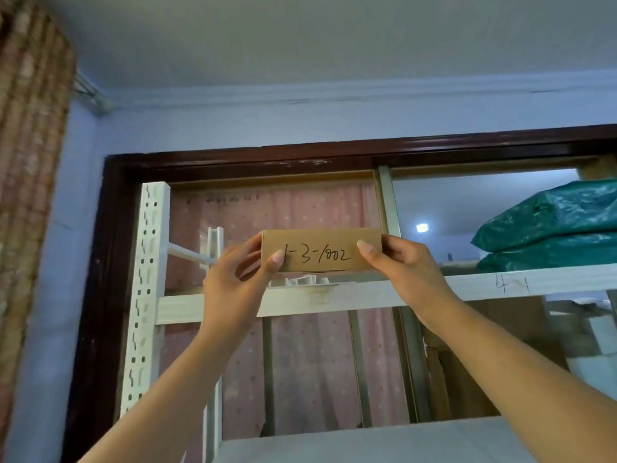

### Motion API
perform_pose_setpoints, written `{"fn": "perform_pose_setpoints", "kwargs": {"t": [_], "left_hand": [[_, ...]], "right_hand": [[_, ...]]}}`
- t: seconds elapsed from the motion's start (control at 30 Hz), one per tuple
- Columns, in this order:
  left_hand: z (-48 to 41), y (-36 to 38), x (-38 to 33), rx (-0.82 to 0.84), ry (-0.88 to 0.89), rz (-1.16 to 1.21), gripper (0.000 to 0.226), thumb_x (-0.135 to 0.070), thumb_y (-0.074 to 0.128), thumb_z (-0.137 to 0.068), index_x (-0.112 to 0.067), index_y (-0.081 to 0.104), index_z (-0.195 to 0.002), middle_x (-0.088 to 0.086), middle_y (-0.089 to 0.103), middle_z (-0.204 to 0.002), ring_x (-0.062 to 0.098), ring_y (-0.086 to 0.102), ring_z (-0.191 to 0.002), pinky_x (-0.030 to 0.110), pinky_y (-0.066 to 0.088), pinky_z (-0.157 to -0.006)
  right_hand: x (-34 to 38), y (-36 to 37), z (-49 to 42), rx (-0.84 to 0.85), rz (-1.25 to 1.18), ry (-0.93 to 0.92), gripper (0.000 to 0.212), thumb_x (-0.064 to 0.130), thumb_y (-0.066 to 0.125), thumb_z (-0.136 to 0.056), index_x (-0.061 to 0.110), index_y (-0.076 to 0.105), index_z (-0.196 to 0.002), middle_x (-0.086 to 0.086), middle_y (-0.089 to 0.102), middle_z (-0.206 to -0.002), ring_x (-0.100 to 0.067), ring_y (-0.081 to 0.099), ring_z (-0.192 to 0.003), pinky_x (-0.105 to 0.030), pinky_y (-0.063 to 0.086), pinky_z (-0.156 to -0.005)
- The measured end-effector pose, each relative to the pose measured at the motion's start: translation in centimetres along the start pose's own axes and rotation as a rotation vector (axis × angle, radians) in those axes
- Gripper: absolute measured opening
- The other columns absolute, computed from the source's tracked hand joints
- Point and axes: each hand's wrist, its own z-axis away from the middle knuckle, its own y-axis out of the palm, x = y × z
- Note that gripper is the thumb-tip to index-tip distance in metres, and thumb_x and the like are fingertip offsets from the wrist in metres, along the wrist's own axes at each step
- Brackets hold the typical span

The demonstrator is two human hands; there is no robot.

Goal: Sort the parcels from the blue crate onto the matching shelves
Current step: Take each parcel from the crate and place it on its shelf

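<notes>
A small brown cardboard parcel (pixel 320 250) with "1-3-1002" handwritten on its face is held up at the level of the top shelf (pixel 367 295) of a white metal rack. My left hand (pixel 238 279) grips its left end. Its right end sits between the fingers of my right hand (pixel 405 265). The parcel's lower edge is just above the shelf's front beam; whether it rests on the shelf I cannot tell. The blue crate is out of view.
Two green plastic mailer bags (pixel 554 225) lie stacked on the same shelf at the right, above a faint "4-4" mark (pixel 512 284). A perforated white upright (pixel 147 289) stands at left. Cardboard boxes (pixel 507 329) sit on the shelf below.
</notes>
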Motion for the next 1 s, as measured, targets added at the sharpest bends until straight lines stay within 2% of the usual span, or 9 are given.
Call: {"fn": "perform_pose_setpoints", "kwargs": {"t": [0.03, 0.1, 0.17, 0.23, 0.43, 0.53, 0.7, 0.87, 1.0], "left_hand": [[-0.5, 0.3, 0.7, 0.009, -0.01, -0.037, 0.024, -0.045, 0.077, -0.092, -0.052, 0.072, -0.115, -0.014, 0.076, -0.117, -0.01, 0.071, -0.104, 0.005, 0.054, -0.081], [-1.5, 0.6, 2.1, 0.013, -0.033, -0.136, 0.02, -0.046, 0.076, -0.094, -0.057, 0.069, -0.109, -0.017, 0.078, -0.113, -0.013, 0.07, -0.102, 0.007, 0.051, -0.083], [-2.3, 0.9, 3.5, 0.003, -0.072, -0.219, 0.023, -0.047, 0.076, -0.094, -0.051, 0.072, -0.116, -0.019, 0.078, -0.108, -0.011, 0.07, -0.101, 0.017, 0.052, -0.087], [-2.9, 1.2, 4.5, -0.006, -0.126, -0.334, 0.037, -0.051, 0.076, -0.092, -0.04, 0.074, -0.127, -0.016, 0.078, -0.111, 0.001, 0.069, -0.103, 0.027, 0.052, -0.089], [-4.6, 1.9, 7.2, 0.027, -0.196, -0.475, 0.053, -0.054, 0.077, -0.091, -0.03, 0.07, -0.138, -0.006, 0.078, -0.12, 0.02, 0.071, -0.11, 0.039, 0.059, -0.095], [-4.8, 2.3, 8.2, 0.025, -0.206, -0.519, 0.062, -0.059, 0.074, -0.09, -0.032, 0.064, -0.146, -0.009, 0.076, -0.128, 0.018, 0.071, -0.114, 0.04, 0.059, -0.094], [-4.9, 2.7, 8.5, 0.027, -0.207, -0.698, 0.055, -0.062, 0.067, -0.094, -0.03, 0.069, -0.139, -0.007, 0.078, -0.128, 0.025, 0.072, -0.114, 0.041, 0.06, -0.091], [-4.9, 2.5, 8.3, -0.006, -0.26, -0.555, 0.053, -0.055, 0.078, -0.089, -0.026, 0.074, -0.134, -0.006, 0.079, -0.126, 0.019, 0.071, -0.117, 0.031, 0.055, -0.089], [-4.7, 2.2, 8.1, 0.026, -0.276, -0.51, 0.053, -0.048, 0.08, -0.09, -0.024, 0.073, -0.137, -0.002, 0.078, -0.128, 0.018, 0.069, -0.121, 0.029, 0.053, -0.095]], "right_hand": [[-0.9, 0.2, -0.8, 0.016, 0.017, 0.021, 0.02, 0.053, 0.068, -0.096, 0.043, 0.071, -0.112, 0.013, 0.08, -0.117, -0.01, 0.07, -0.116, -0.04, 0.056, -0.11], [-2.6, 0.7, -2.1, 0.036, 0.044, 0.06, 0.017, 0.052, 0.067, -0.098, 0.042, 0.072, -0.111, 0.013, 0.079, -0.118, -0.012, 0.069, -0.117, -0.042, 0.054, -0.111], [-3.9, 1.2, -3.2, 0.05, 0.067, 0.093, 0.028, 0.049, 0.069, -0.098, 0.034, 0.074, -0.121, 0.01, 0.079, -0.119, -0.015, 0.07, -0.118, -0.044, 0.054, -0.112], [-4.7, 1.6, -4.2, 0.048, 0.121, 0.11, 0.037, 0.048, 0.073, -0.095, 0.028, 0.075, -0.127, 0.008, 0.08, -0.119, -0.017, 0.071, -0.117, -0.045, 0.054, -0.111], [-6.0, 2.4, -7.0, 0.101, 0.308, 0.153, 0.041, 0.042, 0.077, -0.094, 0.02, 0.076, -0.128, -0.001, 0.08, -0.117, -0.024, 0.073, -0.11, -0.046, 0.058, -0.105], [-6.7, 3.0, -7.5, 0.092, 0.367, 0.15, 0.036, 0.04, 0.076, -0.096, 0.018, 0.077, -0.125, -0.003, 0.081, -0.114, -0.025, 0.075, -0.106, -0.046, 0.059, -0.102], [-7.0, 3.5, -7.8, 0.073, 0.408, 0.15, 0.039, 0.041, 0.076, -0.096, 0.014, 0.078, -0.124, -0.006, 0.081, -0.114, -0.026, 0.075, -0.105, -0.045, 0.06, -0.1], [-7.1, 3.3, -8.0, 0.073, 0.413, 0.175, 0.042, 0.043, 0.076, -0.095, 0.013, 0.077, -0.124, -0.007, 0.081, -0.115, -0.029, 0.074, -0.108, -0.048, 0.059, -0.103], [-7.0, 3.3, -7.6, 0.068, 0.423, 0.196, 0.043, 0.045, 0.078, -0.093, 0.012, 0.078, -0.121, -0.008, 0.081, -0.113, -0.029, 0.075, -0.106, -0.049, 0.06, -0.101]]}}
